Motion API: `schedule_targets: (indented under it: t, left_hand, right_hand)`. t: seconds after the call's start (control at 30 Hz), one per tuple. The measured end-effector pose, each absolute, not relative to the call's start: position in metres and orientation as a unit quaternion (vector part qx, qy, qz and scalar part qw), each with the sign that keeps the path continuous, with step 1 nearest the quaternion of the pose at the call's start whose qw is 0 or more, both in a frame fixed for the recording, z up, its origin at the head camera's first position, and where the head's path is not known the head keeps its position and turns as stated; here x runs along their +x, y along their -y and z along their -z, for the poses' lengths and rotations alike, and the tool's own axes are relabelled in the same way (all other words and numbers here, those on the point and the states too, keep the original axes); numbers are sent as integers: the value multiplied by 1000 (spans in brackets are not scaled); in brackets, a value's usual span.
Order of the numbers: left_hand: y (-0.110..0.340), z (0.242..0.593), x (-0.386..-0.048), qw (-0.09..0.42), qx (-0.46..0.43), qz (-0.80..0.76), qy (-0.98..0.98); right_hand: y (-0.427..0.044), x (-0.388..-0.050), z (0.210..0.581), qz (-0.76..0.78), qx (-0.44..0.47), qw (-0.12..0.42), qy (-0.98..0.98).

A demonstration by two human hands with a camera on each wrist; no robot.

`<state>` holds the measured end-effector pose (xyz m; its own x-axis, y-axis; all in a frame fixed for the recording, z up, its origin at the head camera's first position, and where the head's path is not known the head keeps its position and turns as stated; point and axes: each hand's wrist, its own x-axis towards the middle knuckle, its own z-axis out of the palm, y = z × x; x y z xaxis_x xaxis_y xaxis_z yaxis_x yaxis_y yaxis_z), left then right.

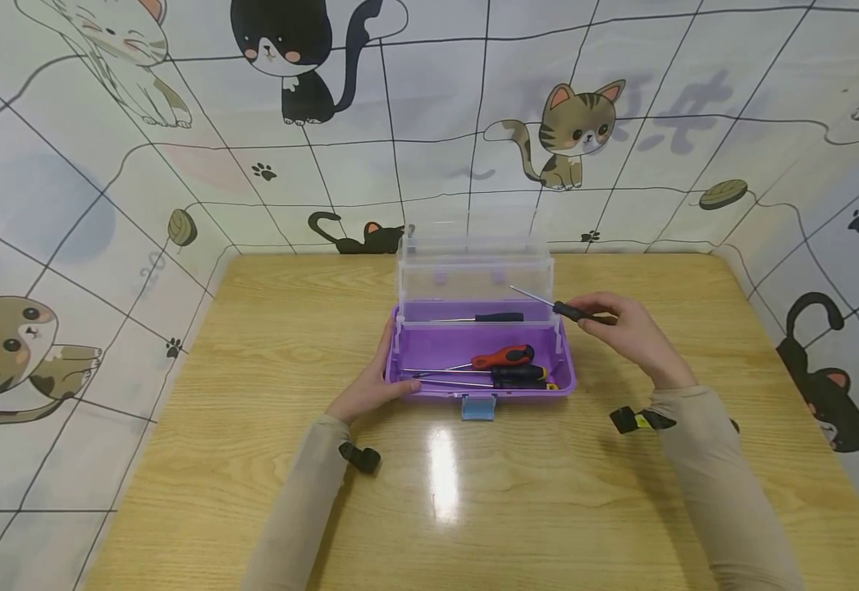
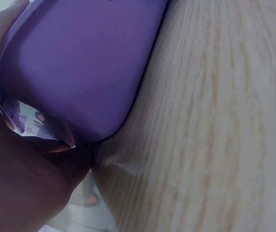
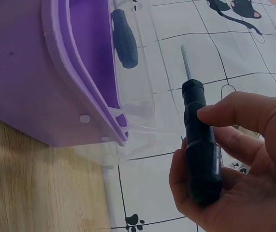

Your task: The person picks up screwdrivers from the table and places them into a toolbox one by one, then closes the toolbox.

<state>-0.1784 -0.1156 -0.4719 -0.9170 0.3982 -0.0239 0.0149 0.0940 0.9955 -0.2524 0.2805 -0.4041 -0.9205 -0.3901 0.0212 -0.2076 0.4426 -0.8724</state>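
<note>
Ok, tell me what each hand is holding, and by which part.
The right hand holds a screwdriver by its black handle, its shaft free. The left hand grips the purple box at its left end.

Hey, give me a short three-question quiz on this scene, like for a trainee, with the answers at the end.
1. True or false: the right hand holds a screwdriver with a red handle.

2. What colour is the latch on the front of the purple toolbox?
A) yellow
B) blue
C) green

3. Fill in the blank: in the head view, the left hand grips the toolbox at its ____ end.

Key:
1. False; it holds a black-handled screwdriver.
2. B
3. left
</note>
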Motion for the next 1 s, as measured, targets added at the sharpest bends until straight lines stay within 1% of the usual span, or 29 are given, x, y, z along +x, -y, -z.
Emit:
schedule_targets:
  t: [0.27, 1.0]
  left_hand:
    - [116, 475, -179, 147, 140, -660, -724]
    - [116, 477, -180, 148, 131, -660, -724]
  right_hand:
    - [-276, -254, 401, 475, -169, 108, -857]
    - [-260, -269, 399, 452, -189, 119, -864]
